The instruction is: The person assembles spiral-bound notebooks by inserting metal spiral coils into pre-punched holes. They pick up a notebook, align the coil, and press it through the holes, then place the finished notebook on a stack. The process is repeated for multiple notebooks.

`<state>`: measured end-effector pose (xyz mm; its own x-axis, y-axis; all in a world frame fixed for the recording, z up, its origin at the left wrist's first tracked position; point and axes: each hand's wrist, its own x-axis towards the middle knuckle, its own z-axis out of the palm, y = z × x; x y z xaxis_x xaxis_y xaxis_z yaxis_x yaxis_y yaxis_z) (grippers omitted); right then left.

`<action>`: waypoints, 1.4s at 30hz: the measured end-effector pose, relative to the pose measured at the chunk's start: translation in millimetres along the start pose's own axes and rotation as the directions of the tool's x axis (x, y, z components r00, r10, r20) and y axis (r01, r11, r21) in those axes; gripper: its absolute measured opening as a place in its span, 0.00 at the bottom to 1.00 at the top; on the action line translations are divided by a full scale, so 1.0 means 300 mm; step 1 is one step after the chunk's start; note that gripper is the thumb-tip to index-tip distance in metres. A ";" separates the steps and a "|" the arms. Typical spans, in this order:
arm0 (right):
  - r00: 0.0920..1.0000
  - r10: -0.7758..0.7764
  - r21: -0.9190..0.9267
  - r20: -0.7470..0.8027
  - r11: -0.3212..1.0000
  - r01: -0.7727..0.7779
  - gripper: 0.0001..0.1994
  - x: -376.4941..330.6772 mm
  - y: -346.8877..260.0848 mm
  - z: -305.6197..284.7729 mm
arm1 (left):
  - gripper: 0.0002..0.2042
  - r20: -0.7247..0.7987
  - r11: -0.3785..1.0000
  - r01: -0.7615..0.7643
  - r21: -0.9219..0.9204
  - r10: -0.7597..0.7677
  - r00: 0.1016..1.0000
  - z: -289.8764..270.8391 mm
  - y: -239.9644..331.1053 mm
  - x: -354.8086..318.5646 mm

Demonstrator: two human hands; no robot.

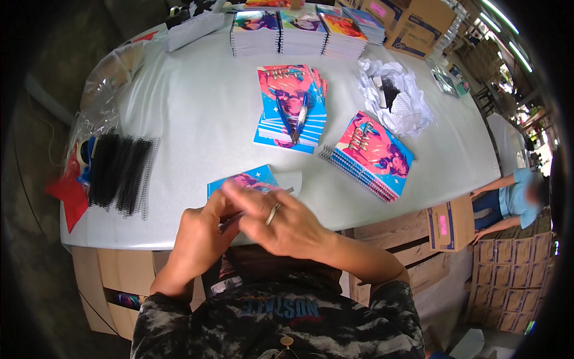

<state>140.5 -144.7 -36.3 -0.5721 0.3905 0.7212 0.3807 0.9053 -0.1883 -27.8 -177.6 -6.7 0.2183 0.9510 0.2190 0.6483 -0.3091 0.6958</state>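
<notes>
My left hand point(206, 233) and my right hand point(276, 220) meet at the table's near edge, fingers curled together. The right fingertips are blurred, and whatever lies between the fingers is hidden. A ring circles one right finger. Just beyond the hands lies a blue and pink illustrated notebook cover point(254, 175), partly covered by them; a pale sheet point(289, 182) sticks out at its right. Farther off is a pile of matching covers point(287, 81) with a slim pliers-like tool point(294, 119) on top. To the right are stacked spiral-bound notebooks point(376, 149).
Black spiral coils point(122, 173) lie at the left beside a red cloth point(69, 194) and clear plastic. Crumpled white paper point(409, 110) holds dark coils. Bound notebook stacks point(255, 42) and cardboard boxes point(421, 27) stand at the back. Another person point(517, 200) handles a carton at right.
</notes>
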 end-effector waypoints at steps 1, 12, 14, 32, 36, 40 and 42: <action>0.999 0.025 -0.018 0.021 1.000 -0.024 0.11 -0.009 0.016 -0.009 | 0.14 0.003 0.988 0.061 -0.145 -0.061 0.998 0.000 0.015 0.000; 0.562 0.811 0.843 -0.163 0.411 -0.347 0.11 -0.236 0.144 -0.034 | 0.27 -0.159 0.652 0.069 -0.755 -0.284 0.946 0.153 -0.303 0.069; 0.538 0.842 0.813 -0.030 0.333 -0.477 0.10 -0.349 0.173 0.060 | 0.18 -0.156 0.712 0.148 -0.686 -0.343 0.926 0.256 -0.403 0.054; 0.512 0.829 0.822 -0.224 0.443 -0.357 0.14 -0.291 0.142 -0.066 | 0.21 -0.261 0.791 -0.115 -0.600 -0.058 0.964 0.203 -0.180 0.157; 0.471 0.871 0.837 -0.139 0.358 -0.415 0.17 -0.344 0.175 0.004 | 0.21 -0.120 0.764 0.006 -0.645 -0.108 0.987 0.291 -0.269 0.153; 0.500 0.852 0.768 -0.158 0.425 -0.480 0.11 -0.370 0.171 0.001 | 0.20 -0.083 0.785 0.029 -0.619 -0.101 0.991 0.329 -0.310 0.136; 0.517 0.850 0.766 -0.103 0.399 -0.503 0.10 -0.385 0.179 -0.016 | 0.19 -0.047 0.796 0.035 -0.605 -0.079 0.996 0.354 -0.336 0.139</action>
<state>230.5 -142.0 -126.3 0.1025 0.9539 0.2820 -0.1169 0.2930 -0.9489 -6.7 -107.9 -140.3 0.1322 0.9719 0.1950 0.0822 -0.2068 0.9749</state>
